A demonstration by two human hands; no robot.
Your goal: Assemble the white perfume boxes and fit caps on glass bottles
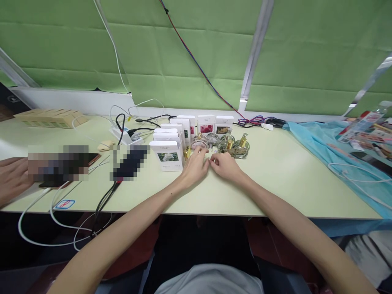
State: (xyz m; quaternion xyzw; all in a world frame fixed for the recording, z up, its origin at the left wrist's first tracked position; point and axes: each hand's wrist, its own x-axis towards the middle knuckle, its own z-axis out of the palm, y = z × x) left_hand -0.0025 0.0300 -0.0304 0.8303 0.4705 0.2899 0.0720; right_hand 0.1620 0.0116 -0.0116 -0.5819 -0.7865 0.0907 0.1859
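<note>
Bent forward on the table, my left hand (195,165) has its fingers close together, with the tips by a clear glass perfume bottle (199,141). Almost touching it, my right hand (226,166) is closed with curled fingers, just in front of more perfume bottles (241,148) with gold necks. Whether either hand holds a small thing is hidden by the fingers. Left of my hands stands a white box (167,157) with a white flower picture, in a row with several similar boxes. More flower-printed boxes (206,122) stand behind the bottles.
At the left, another person's hand (14,179) rests by a phone (93,157). Cables run from a power strip (128,136). Kraft-coloured boxes (52,118) lie at the back left. A blue cloth (318,143) and a plastic bottle (364,122) are at the right.
</note>
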